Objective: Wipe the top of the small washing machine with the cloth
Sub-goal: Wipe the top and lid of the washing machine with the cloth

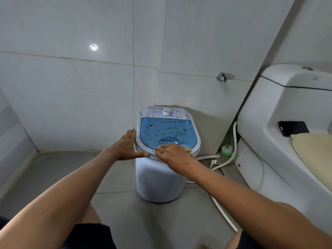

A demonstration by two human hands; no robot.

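Note:
A small white washing machine (158, 178) stands on the floor against the tiled wall. Its blue see-through lid (167, 132) and white control panel with a dial (166, 112) are spattered with brown stains. My left hand (127, 146) lies flat against the machine's left rim, fingers straight, thumb along the front edge. My right hand (172, 153) presses a beige cloth (187, 150) onto the front rim of the top; the cloth shows only at the fingertips and under the palm.
A white toilet (280, 126) fills the right side, with a black object (293, 128) on its ledge. A white hose (224, 217) and a plug (214, 162) lie on the floor right of the machine. A green toilet brush (227, 149) stands in the corner.

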